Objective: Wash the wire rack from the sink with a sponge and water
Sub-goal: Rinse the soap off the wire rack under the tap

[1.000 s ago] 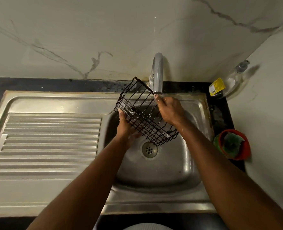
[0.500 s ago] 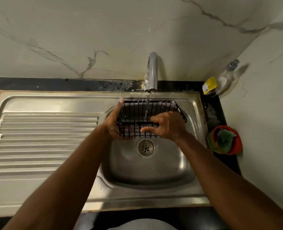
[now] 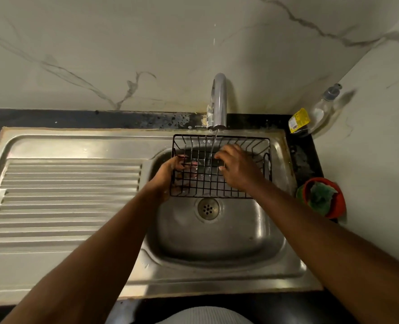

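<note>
Compared with the view one second earlier, the wire rack [image 3: 201, 183] has been brought down from a corner-high tilt to a level pose, and the right hand [image 3: 238, 171] has been carried into its interior. Nearest the viewer, the drain [image 3: 208, 208] of the sink [image 3: 194, 274] is seen uncovered, just short of both hands. Past it, the rack appears to be held clear of the basin floor, spanning the gap between the hands. Its left end wall is gripped by the left hand [image 3: 170, 171], with fingers curled through the wires. The right hand is laid inside, fingers bent down onto the wire floor. Whether a wire is pinched cannot be told, and no sponge is seen in it. Just beyond the right fingertips a thin water stream [image 3: 213, 143] is received from the tap [image 3: 219, 101]. The rack's open side is turned upward, and its long axis is run from hand to hand, parallel to the back wall. The step is judged to be rinsing, best done with the left grip kept firm and the rack shifted lengthwise so that each bay is passed under the stream. The sponge [image 3: 320, 197], lying in a red bowl [image 3: 338, 206] well outside the right hand, is likely needed for scrubbing.
</note>
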A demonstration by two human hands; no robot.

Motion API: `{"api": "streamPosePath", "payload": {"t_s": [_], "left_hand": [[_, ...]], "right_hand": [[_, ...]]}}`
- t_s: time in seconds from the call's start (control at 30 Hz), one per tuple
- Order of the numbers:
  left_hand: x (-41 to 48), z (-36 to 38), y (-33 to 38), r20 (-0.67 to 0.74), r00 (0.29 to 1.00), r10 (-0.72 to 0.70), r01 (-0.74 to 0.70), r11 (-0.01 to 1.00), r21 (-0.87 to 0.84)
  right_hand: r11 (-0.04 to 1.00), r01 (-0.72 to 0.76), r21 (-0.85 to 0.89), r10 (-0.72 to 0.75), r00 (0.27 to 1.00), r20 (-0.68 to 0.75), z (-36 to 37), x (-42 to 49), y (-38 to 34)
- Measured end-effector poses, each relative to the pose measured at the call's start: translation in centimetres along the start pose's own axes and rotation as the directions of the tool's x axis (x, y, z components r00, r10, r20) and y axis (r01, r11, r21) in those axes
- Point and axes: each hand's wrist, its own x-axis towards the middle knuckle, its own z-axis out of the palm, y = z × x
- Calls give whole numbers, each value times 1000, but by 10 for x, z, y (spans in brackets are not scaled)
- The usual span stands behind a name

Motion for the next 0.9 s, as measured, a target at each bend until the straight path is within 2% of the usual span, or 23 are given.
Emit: {"api": "streamPosePath", "payload": {"t_s": [0.03,0.13,0.23,0.3,0.4,0.5,0.57,0.67,0.77,0.9], "left_hand": [[0,1,2,18,1000,15,-15,1000,20],[3,1,8,44,997,66,-69,994,83],[2,1,9,77,996,54,-67,984,166],[3,4,11,105,992,72,-89,982,169],[6,9,16,83,992,96,-104,990,100],[8,8,22,28,996,84,-85,996,32],[13,6,23,7,996,85,-86,995,51],[16,1,26,9,994,109,-109,989,104],[12,1,27,11,993,115,-116,986,121],[2,8,11,-19,1000,0,1,998,70]], "right_hand": [[992,87,-93,-83,995,48,3,2,-3],[940,292,-177,-246,938,244,6,6,-2],[821,525,-225,-401,810,428,8,15,9],[756,607,-244,-455,756,471,12,22,7],[760,585,-285,-450,788,420,21,34,2],[884,395,-248,-317,899,303,15,47,4],[935,278,-219,-220,942,254,12,48,8],[942,251,-221,-212,960,185,22,39,1],[895,405,-188,-355,901,249,32,31,-7],[777,621,-100,-527,730,435,27,28,14]]}}
